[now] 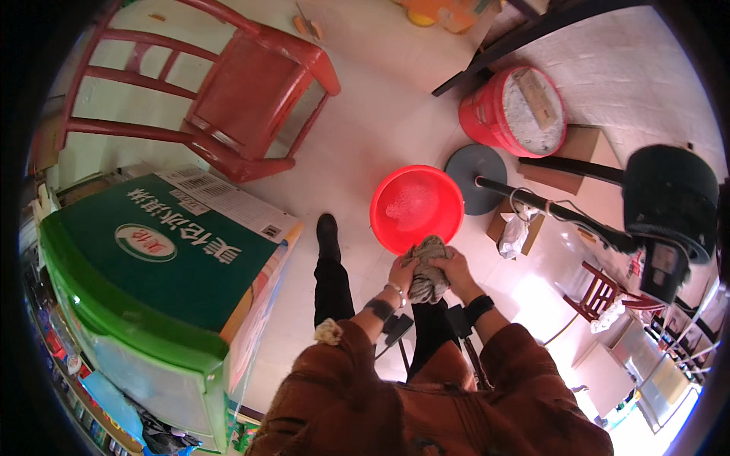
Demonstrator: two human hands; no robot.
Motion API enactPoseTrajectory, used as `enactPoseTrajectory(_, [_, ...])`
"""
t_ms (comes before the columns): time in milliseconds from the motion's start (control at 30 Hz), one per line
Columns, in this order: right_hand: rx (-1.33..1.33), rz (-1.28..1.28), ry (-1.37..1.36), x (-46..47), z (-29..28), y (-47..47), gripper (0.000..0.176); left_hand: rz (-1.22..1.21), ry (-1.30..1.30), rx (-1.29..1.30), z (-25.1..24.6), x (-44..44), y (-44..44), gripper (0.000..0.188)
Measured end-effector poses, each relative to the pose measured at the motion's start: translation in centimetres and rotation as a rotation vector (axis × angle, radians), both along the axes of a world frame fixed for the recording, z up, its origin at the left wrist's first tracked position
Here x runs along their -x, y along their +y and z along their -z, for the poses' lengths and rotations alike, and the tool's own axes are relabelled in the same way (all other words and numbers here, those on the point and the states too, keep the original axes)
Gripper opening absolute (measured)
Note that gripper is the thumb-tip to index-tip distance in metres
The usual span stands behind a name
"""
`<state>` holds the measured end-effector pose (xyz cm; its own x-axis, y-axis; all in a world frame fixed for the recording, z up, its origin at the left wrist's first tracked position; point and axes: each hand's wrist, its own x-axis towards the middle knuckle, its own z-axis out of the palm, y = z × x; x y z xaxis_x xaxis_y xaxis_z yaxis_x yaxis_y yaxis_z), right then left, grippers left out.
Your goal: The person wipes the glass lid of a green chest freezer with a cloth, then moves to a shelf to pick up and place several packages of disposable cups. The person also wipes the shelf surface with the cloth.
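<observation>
A bunched grey-brown cloth (429, 271) is gripped between my left hand (402, 275) and my right hand (454, 270). Both hands squeeze it from its two sides, close to the near rim of a red plastic basin (417, 206). The basin stands on the floor and holds some water with foam or bubbles on it. Part of the cloth overlaps the basin's near rim in the view. The undersides of my fingers are hidden by the cloth.
A red wooden chair (245, 91) stands at the upper left, a green-framed freezer (137, 336) with cardboard (171, 228) on top at the left. Right of the basin are a round dark stand base (465, 165), a red bucket (485, 114) and a small cardboard box (535, 231).
</observation>
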<state>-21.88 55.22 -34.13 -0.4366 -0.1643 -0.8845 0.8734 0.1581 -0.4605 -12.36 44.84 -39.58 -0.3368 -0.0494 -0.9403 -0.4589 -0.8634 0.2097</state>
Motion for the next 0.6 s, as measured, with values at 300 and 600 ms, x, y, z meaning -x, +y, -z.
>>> enactPoseTrajectory(300, [-0.327,-0.523,0.170,5.9,19.8,1.3,0.041,-0.082,-0.037,-0.403,18.1,3.8,2.5,0.042])
enactPoseTrajectory(600, [-0.180,-0.745,0.291,6.2,31.7,-1.1,0.050,-0.341,0.090,-0.488,33.0,0.7,4.1,0.038])
